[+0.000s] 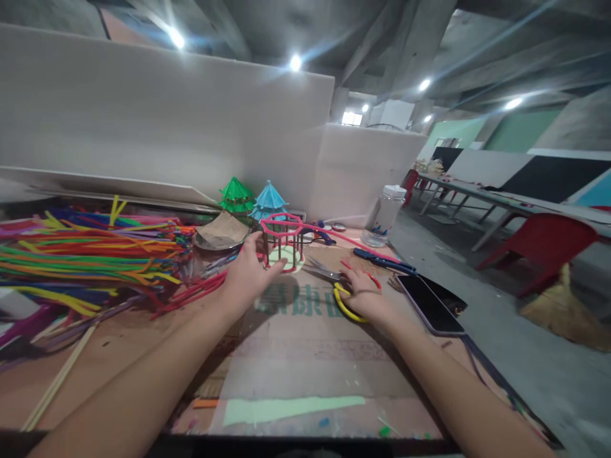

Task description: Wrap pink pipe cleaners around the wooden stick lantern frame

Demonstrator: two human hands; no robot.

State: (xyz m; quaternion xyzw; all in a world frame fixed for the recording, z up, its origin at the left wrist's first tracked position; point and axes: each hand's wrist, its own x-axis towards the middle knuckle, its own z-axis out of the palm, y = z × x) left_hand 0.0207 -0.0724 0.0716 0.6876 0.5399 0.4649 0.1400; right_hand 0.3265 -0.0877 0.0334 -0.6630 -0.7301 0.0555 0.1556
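My left hand (252, 270) grips a small open frame (282, 222) from its left side, fingers behind and thumb in front. The frame has a pink ring on top, brown uprights and a pale green base; a long pink pipe cleaner (344, 235) runs off its top to the right. Over the tabletop to the right, my right hand (361, 294) is closed around the handles of yellow-handled scissors (329, 273), whose parted blades point left towards the frame. A short red strip (373, 280) shows by its fingers.
Bundles of coloured pipe cleaners (90, 254) cover the left side. Behind stand a green roof shape (236, 194), a blue one (269, 200) and a clear bottle (383, 216). To the right lie a dark blue tool (384, 261) and a phone (429, 304).
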